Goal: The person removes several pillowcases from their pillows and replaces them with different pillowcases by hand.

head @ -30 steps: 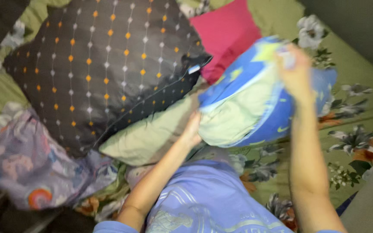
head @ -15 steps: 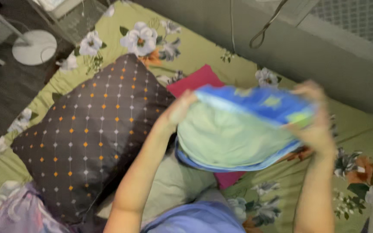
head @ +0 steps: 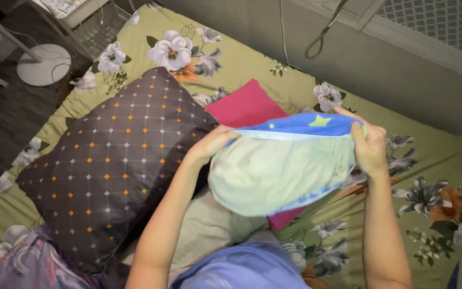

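Pale green pillow [head: 274, 174] half inside a blue star-print pillowcase [head: 300, 124], held up over the bed.

Left hand [head: 212, 143] grips the case's left edge, right hand [head: 369, 143] pinches its right corner, both closed on fabric. Just behind sits a pink cushion [head: 244, 104], a dark dotted pillow [head: 110, 160] beside it, all on the green floral sheet [head: 423, 214].

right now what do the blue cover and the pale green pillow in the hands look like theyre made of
The blue cover looks like thin woven printed fabric, probably cotton or a blend: matte, with a yellow star, folding softly where the left hand and right hand grip its edge. The pale green pillow seems to be plain matte cloth over soft filling, since it bulges and sags rounded. Exact fibre cannot be told.
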